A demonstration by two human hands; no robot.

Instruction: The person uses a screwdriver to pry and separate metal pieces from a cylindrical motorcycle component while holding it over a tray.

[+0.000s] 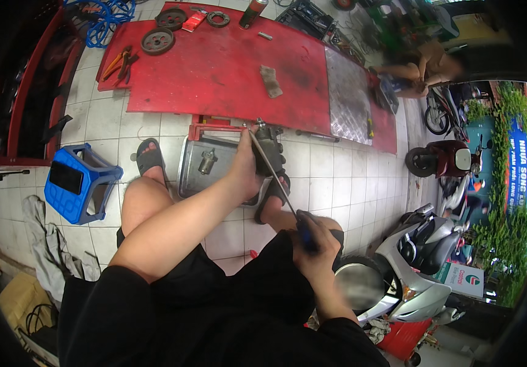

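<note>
My left hand (246,160) is closed around a dark, greasy metal machine part (269,150), held up between my knees. A long screwdriver (283,194) with a dark handle is gripped in my right hand (318,244) beside my right thigh. Its thin shaft slants up across the front of the machine part, with the tip close to the part's upper edge and my left fingers. Whether the tip touches the part, I cannot tell. Below my left forearm, a smaller grey metal part (207,161) lies in a shallow metal tray (185,178) on the floor.
Ahead stands a low red lift table (214,85) bearing round metal parts (157,41), pliers (116,64), a spray can (253,13) and a rag (270,82). At left is a blue stool (77,205) with a phone on it. A silver scooter (404,275) stands at right; another person sits beyond.
</note>
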